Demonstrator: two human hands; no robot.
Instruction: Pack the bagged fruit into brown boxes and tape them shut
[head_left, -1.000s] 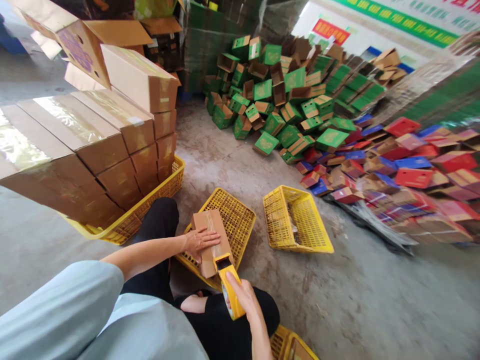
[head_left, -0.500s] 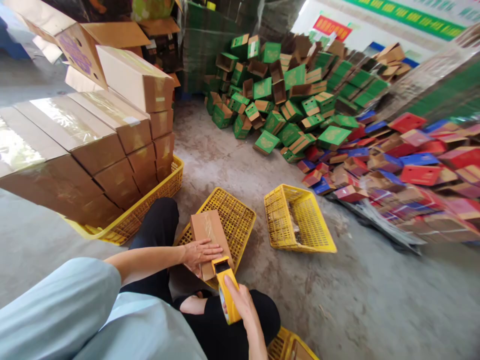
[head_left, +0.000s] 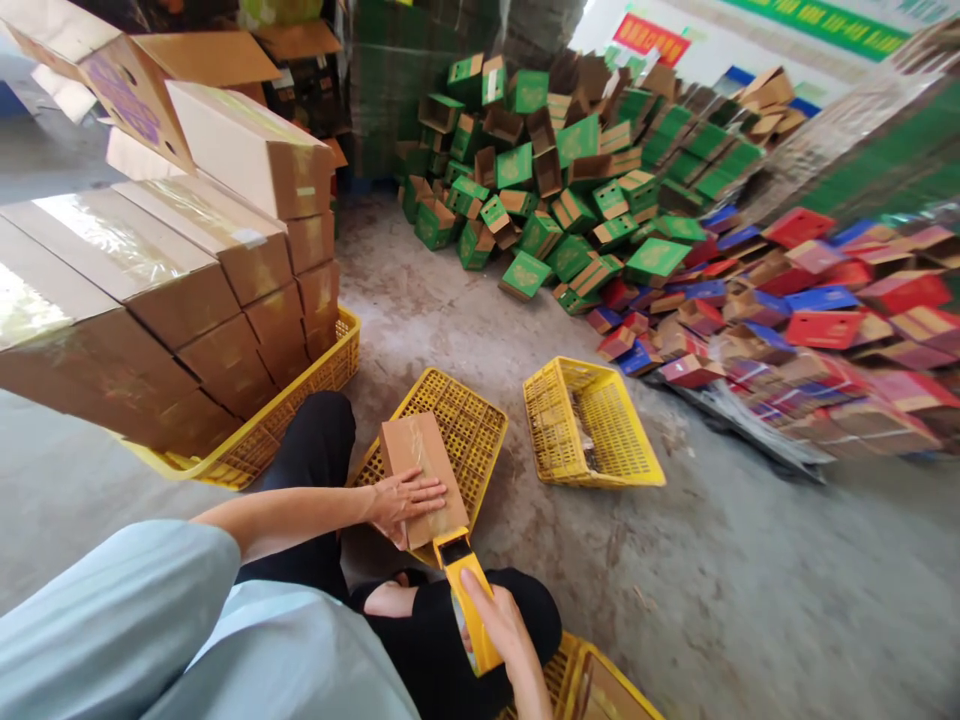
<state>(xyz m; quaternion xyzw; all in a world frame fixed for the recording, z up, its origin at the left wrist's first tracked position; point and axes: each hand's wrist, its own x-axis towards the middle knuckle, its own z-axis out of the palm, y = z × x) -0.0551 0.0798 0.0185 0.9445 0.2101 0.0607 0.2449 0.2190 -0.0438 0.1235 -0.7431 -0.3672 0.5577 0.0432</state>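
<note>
Resting on what looks like an upturned yellow crate [head_left: 476, 430], the small brown box [head_left: 407, 443] is held down by the left hand [head_left: 409, 503], which is laid flat across the top with nothing pinched. A clear strip of tape can be made out along the top. The tape dispenser [head_left: 463, 572] has been brought back along the box over the last second: its head was seen over the top half a second ago and is now seen at the near edge. From this, most of the top's length is judged to have been covered. The dispenser's handle is gripped by the right hand [head_left: 495, 615], with the thumb laid along its upper side and the fingers wrapped around it.

Farther out, another yellow crate, the long one [head_left: 346, 350], is packed with brown boxes [head_left: 217, 365], which are stacked well above its rim; tape is seen on their tops. In the crate to the right [head_left: 634, 430], some small scraps are seen, too small to be told apart. At the bottom edge, a partly hidden crate [head_left: 564, 672] is seen with brown cardboard in it. Beyond, green boxes [head_left: 525, 275] and red and blue boxes [head_left: 821, 328] are heaped, many of them open.
</note>
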